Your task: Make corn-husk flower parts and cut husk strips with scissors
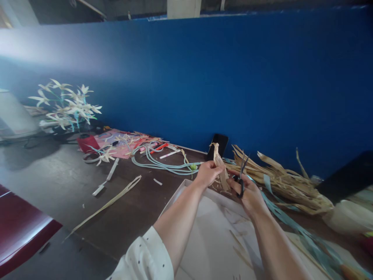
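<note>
My left hand point(208, 174) pinches a strip of dried husk point(218, 156), pale tan and standing upright between my hands. In my right hand point(247, 193) is a pair of black-handled scissors point(240, 182), fingers around the handles and blades pointing up and away. The husk's lower end reaches close to my right fingertips; whether they touch it I cannot tell. Below both forearms lies a shallow white box lid point(204, 229) with a few thin scraps in it. Small husk trimmings lie on the table just beyond its far edge.
A bundle of dried husks point(285, 182) lies to the right, with blue-green strips point(294, 221) alongside. A dark phone point(218, 146) leans on the blue partition point(233, 77). Leftward are coiled pale-blue cords point(163, 167), a long husk strip point(107, 204) and white husk-like flowers point(72, 105).
</note>
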Available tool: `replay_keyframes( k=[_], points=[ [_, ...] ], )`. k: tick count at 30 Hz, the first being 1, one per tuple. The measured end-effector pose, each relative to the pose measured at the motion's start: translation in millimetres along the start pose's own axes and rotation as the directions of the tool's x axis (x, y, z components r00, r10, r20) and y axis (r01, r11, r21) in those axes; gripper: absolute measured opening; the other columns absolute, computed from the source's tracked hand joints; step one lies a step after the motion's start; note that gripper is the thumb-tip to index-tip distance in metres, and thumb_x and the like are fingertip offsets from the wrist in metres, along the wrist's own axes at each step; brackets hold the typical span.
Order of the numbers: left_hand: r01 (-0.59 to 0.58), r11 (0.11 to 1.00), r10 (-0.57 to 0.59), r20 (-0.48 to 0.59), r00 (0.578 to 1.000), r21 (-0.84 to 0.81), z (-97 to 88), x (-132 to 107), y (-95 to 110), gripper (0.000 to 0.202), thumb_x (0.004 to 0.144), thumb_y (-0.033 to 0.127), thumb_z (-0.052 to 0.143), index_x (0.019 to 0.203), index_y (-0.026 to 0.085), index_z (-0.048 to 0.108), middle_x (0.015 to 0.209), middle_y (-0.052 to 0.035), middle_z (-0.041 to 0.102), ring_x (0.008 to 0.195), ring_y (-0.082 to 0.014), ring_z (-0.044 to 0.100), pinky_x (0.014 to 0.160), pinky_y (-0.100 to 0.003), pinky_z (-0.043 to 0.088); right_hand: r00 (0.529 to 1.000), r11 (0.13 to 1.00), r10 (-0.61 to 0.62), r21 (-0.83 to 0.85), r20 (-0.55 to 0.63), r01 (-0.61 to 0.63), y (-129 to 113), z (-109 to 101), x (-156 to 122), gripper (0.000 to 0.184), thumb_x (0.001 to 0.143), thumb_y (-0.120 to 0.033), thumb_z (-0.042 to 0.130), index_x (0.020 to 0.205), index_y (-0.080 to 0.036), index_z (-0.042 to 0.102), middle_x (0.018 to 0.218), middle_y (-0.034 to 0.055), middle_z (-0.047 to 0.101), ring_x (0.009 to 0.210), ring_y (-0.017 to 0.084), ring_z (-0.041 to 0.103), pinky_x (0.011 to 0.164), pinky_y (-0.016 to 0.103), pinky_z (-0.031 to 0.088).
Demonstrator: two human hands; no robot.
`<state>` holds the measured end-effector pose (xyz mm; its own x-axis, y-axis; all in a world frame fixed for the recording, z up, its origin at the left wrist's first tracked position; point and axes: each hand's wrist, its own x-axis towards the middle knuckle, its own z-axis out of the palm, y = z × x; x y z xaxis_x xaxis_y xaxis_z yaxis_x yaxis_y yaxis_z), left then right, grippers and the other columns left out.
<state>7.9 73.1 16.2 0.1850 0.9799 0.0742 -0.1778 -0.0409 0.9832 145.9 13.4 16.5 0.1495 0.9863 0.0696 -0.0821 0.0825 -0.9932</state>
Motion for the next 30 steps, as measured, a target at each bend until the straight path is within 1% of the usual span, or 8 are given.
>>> replay_keyframes(
  k=[5,11,15,17,21,25,28,30],
  points=[
    [-0.008,0.997,0.012,-0.055,0.998,0.074,2.7,-1,0,0.023,0.067,0.034,0.067,0.077,0.013,0.066,0.066,-0.0027,0.062,0.059,-0.0126,0.055,0.056,-0.024,0.042,0.999,0.994,-0.026,-0.106,0.045,0.031,-8,1,-2,0.051,0.060,-0.029,0.078,0.108,-0.020,0.065,0.063,-0.0036,0.058,0.048,0.009,0.044,0.045,0.022,0.031],
    [-0.016,0.994,0.030,-0.135,0.990,0.104,10.8,-2,-2,0.018,0.067,0.030,0.065,0.071,0.013,0.065,0.060,-0.0005,0.060,0.054,-0.0112,0.052,0.052,-0.022,0.039,0.999,0.992,0.010,-0.125,0.047,-0.004,-13,-1,-3,0.055,0.059,-0.030,0.078,0.110,-0.018,0.063,0.062,-0.0027,0.060,0.049,0.011,0.047,0.049,0.025,0.033],
    [0.002,0.995,0.014,-0.160,0.987,0.100,14.5,-4,-1,0.015,0.067,0.028,0.064,0.069,0.013,0.065,0.058,-0.0002,0.058,0.053,-0.0111,0.051,0.051,-0.022,0.038,0.999,0.983,0.025,-0.183,0.041,-0.018,-17,1,-5,0.054,0.057,-0.030,0.078,0.108,-0.017,0.064,0.056,-0.0043,0.056,0.046,0.010,0.043,0.045,0.024,0.028],
    [0.004,0.994,0.016,-0.175,0.984,0.111,15.5,-4,0,0.014,0.067,0.027,0.064,0.069,0.013,0.065,0.059,-0.0004,0.058,0.053,-0.0111,0.051,0.052,-0.022,0.038,0.999,0.980,0.016,-0.201,0.029,-0.010,-18,2,-6,0.053,0.056,-0.029,0.078,0.106,-0.016,0.064,0.054,-0.0050,0.055,0.047,0.010,0.042,0.046,0.024,0.028],
    [0.002,0.993,0.018,-0.166,0.986,0.118,15.8,-4,0,0.015,0.067,0.028,0.065,0.070,0.013,0.065,0.060,-0.0011,0.059,0.054,-0.0115,0.051,0.053,-0.023,0.039,1.000,0.980,0.006,-0.201,0.030,0.000,-17,1,-5,0.053,0.056,-0.030,0.078,0.105,-0.015,0.064,0.057,-0.0042,0.056,0.049,0.011,0.044,0.047,0.024,0.029],
    [-0.007,0.992,0.027,-0.163,0.986,0.124,13.5,-5,4,0.016,0.067,0.029,0.066,0.071,0.013,0.065,0.061,-0.0012,0.060,0.056,-0.0115,0.051,0.054,-0.022,0.039,0.998,0.982,-0.062,-0.176,0.015,0.064,-9,-1,-2,0.053,0.056,-0.029,0.080,0.105,-0.018,0.064,0.060,-0.0038,0.058,0.050,0.011,0.046,0.048,0.024,0.030],
    [-0.021,0.994,0.034,-0.123,0.992,0.107,9.7,-6,9,0.018,0.068,0.030,0.065,0.072,0.013,0.065,0.061,-0.0010,0.060,0.054,-0.0108,0.050,0.054,-0.022,0.039,0.995,0.986,-0.091,-0.141,-0.044,0.085,-5,-1,0,0.055,0.056,-0.032,0.081,0.107,-0.019,0.063,0.070,-0.0007,0.064,0.057,0.014,0.053,0.051,0.025,0.037],
    [-0.037,0.991,0.053,-0.115,0.992,0.131,6.1,-7,11,0.020,0.068,0.032,0.065,0.072,0.013,0.066,0.061,-0.0011,0.060,0.054,-0.0111,0.050,0.054,-0.022,0.038,0.991,0.989,-0.090,-0.130,-0.096,0.077,-6,-2,0,0.055,0.058,-0.037,0.080,0.107,-0.020,0.064,0.071,0.0006,0.066,0.058,0.015,0.056,0.053,0.026,0.039]
  ],
)
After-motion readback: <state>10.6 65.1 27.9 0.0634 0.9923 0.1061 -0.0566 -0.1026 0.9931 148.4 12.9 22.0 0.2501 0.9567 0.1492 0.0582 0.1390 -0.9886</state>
